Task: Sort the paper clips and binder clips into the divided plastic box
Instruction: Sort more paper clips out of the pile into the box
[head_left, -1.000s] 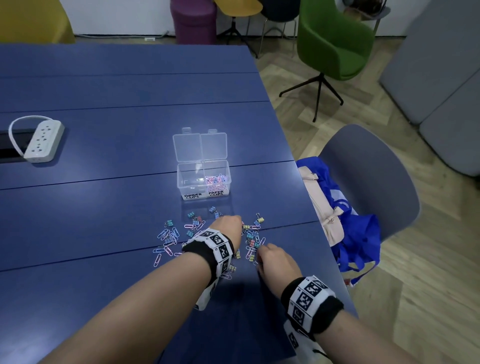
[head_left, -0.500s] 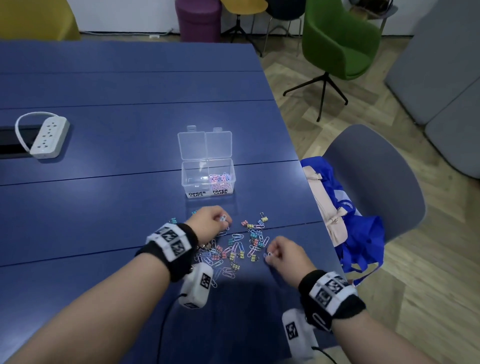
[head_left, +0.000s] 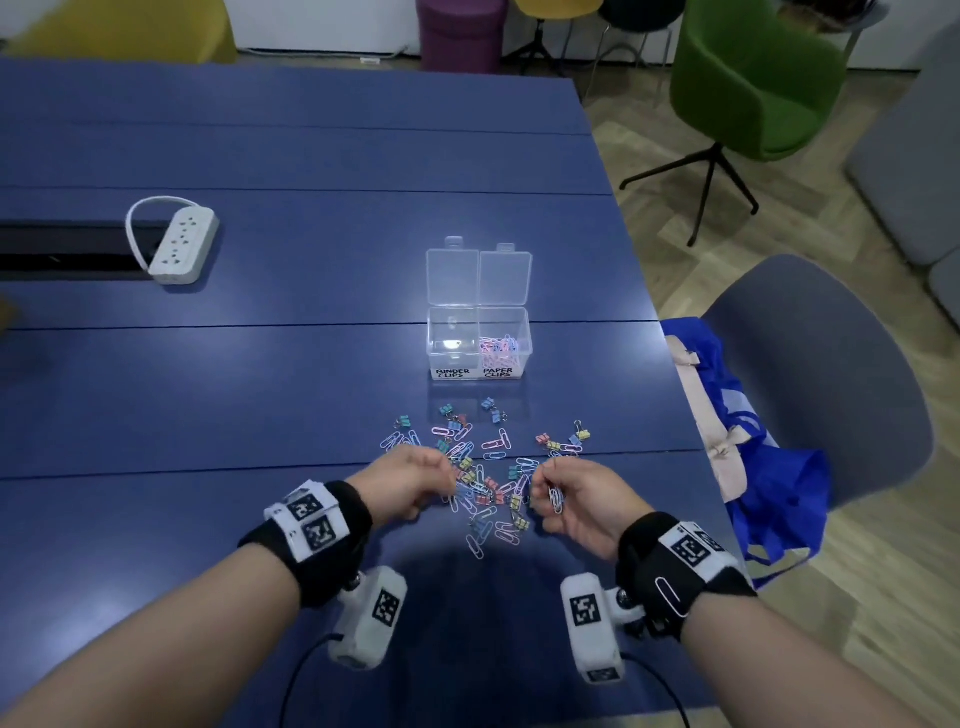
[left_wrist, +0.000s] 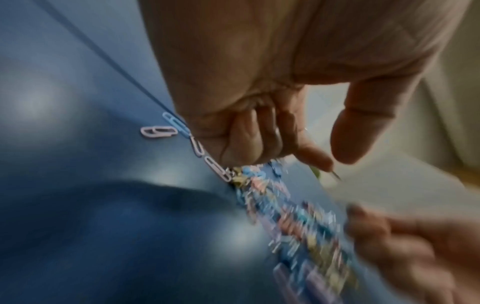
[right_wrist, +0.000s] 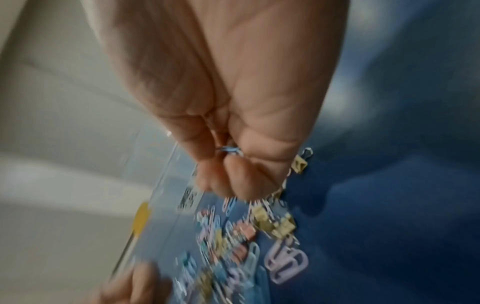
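Note:
A clear divided box (head_left: 523, 347) stands open on the blue table (head_left: 260, 395). Its "PAPER CLIPS" side holds several paper clips (head_left: 497, 347); the "BINDER CLIPS" side (head_left: 451, 338) looks empty. Pastel paper clips and small binder clips lie mixed in a pile (head_left: 485, 470) in front of the box. My right hand (head_left: 545, 491) hovers at the pile's right edge and pinches a few paper clips (head_left: 557, 500) (right_wrist: 230, 150). My left hand (head_left: 447, 475) is at the pile's left edge with fingers curled (left_wrist: 259, 133), thumb and forefinger apart. Whether it holds anything is hidden.
A white power strip (head_left: 182, 244) lies at the far left by a cable slot. The table's right edge runs close to the pile. Beyond it stands a grey chair (head_left: 831, 374) with a blue bag (head_left: 769, 467). One loose paper clip clings to my right wristband (head_left: 670, 595).
My left hand has drawn back from over the pile to its near left side. My right hand has lifted off the table and turned, so its paper clips show.

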